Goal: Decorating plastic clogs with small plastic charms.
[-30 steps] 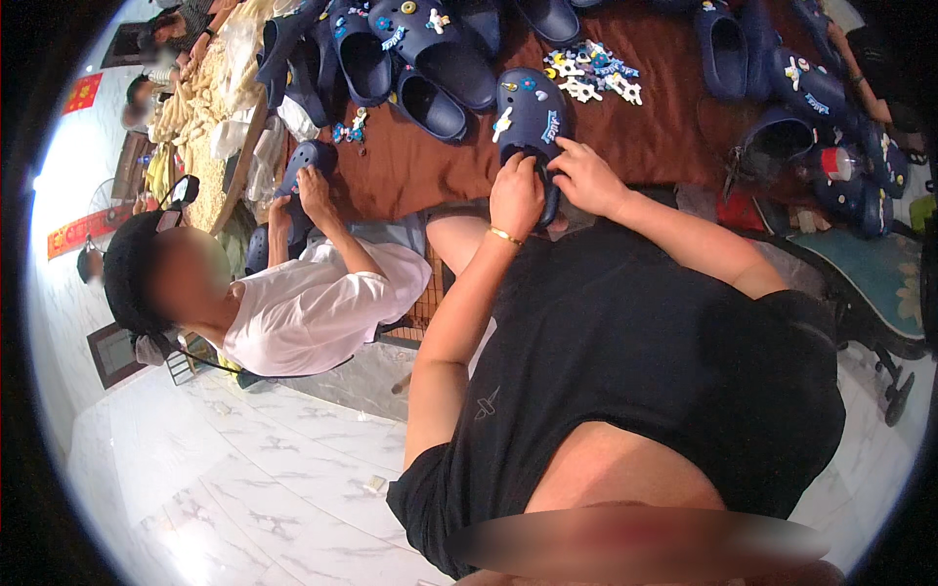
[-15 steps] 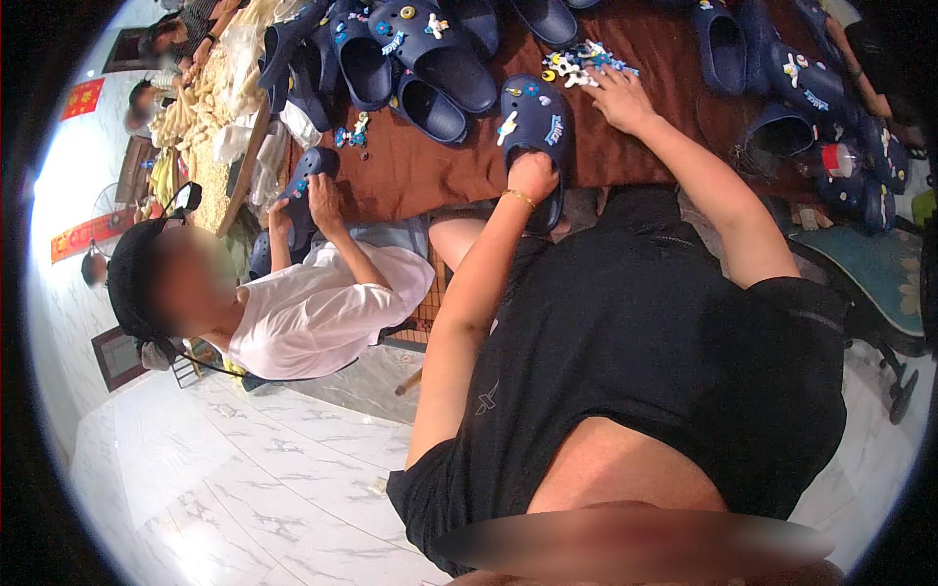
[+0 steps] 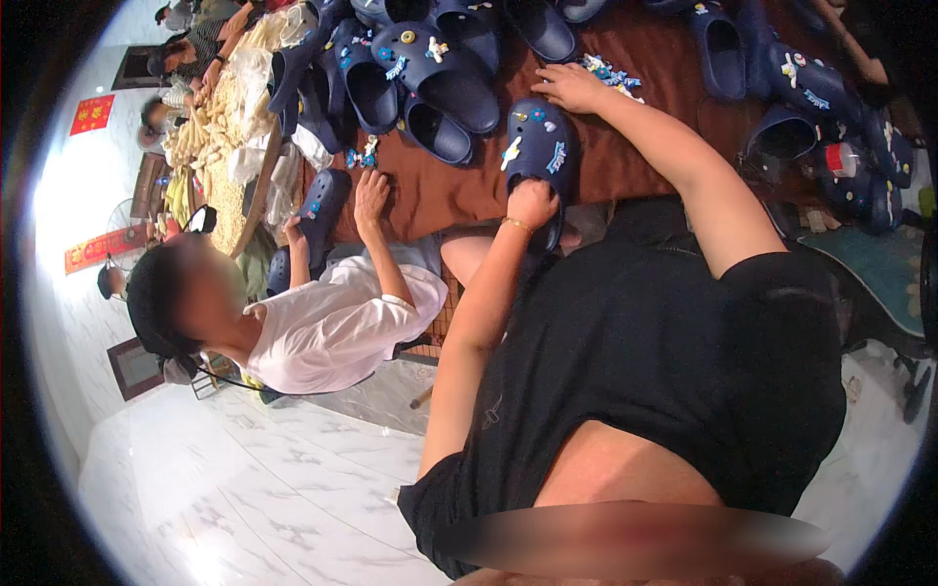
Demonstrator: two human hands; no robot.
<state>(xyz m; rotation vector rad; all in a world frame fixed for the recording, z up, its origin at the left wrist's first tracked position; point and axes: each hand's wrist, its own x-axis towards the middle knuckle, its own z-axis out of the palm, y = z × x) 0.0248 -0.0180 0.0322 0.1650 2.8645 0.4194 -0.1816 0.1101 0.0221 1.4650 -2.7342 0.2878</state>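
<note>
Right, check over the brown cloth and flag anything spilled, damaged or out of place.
One oddity: a clear, red-labelled bottle among the navy clogs on the right, a drink container amid footwear. I see no spill; what shows of the clog in the left hand looks undamaged.

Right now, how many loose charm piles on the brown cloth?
2: one charm pile beside your right hand, a second pile near the co-worker's hand. Others may be hidden behind clogs.

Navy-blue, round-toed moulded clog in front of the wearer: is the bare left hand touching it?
Touching. The head view shows the left hand gripping the clog at its foot opening, fingers tucked inside.
</note>
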